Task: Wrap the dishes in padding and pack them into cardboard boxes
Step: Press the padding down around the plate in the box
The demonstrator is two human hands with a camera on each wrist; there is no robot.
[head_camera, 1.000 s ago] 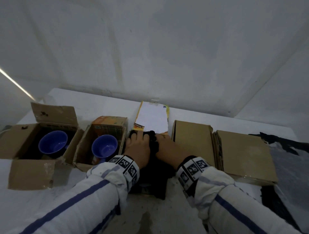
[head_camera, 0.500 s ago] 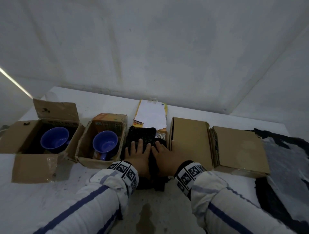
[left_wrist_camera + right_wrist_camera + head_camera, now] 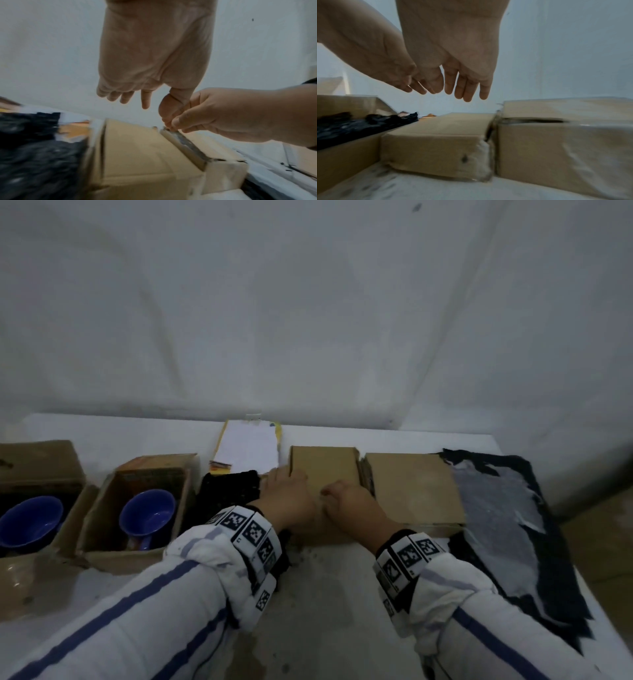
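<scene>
Head view: two cups (image 3: 147, 517) sit unwrapped in open boxes (image 3: 102, 554) at 9 o'clock. Closed boxes (image 3: 325, 467) at 1 o'clock look packed. My left fingers (image 3: 145, 100) hang slack over one; right fingers (image 3: 467, 89) curl loosely, and I cannot tell if they grip.

Mug (image 3: 147, 517) in open box (image 3: 116, 558), padding (image 3: 229, 491) to its right, closed box (image 3: 322, 467) next

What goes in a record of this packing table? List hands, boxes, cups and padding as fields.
Closed boxes: middle box, right box, side by side
Left hand: fingers straight, over the middle box's left edge
Right hand: curled over the middle box; grip unclear
Cups: blue cup in far-left open box; second blue cup in next open box
Padding: black bundle left of the hands; grey sheet far right
</scene>
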